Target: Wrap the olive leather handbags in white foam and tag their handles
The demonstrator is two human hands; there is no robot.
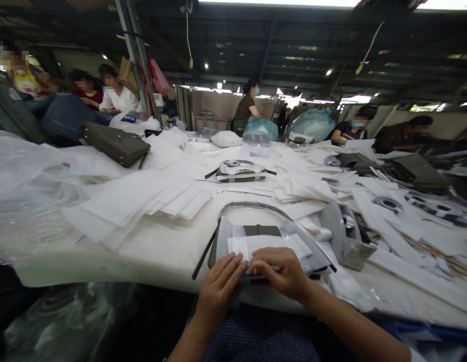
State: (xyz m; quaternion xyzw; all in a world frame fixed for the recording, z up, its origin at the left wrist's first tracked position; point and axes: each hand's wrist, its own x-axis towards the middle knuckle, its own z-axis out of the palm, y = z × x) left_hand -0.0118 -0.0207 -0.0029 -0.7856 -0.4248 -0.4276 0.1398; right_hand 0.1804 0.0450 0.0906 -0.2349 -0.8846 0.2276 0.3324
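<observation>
A dark olive handbag (261, 230) lies at the table's near edge, partly covered by white wrapping paper (237, 245). Its handle (252, 205), wrapped in a thin grey covering, arches away from me. A dark strap (203, 255) sticks out on the left. My left hand (221, 286) rests with its fingers stretched out, flat on the near side of the wrapped bag. Beside it, my right hand (284, 271) has bent fingers and closes on the paper at the bag's near edge. What lies beneath its fingertips is hidden.
A tape dispenser (342, 234) stands right of the bag. Another wrapped bag (241, 171) lies farther back. White sheets (143, 201) spread left, with an olive bag (116, 143) behind. Paper strips (387, 221) and tape rolls cover the right. Several co-workers (248, 108) are beyond.
</observation>
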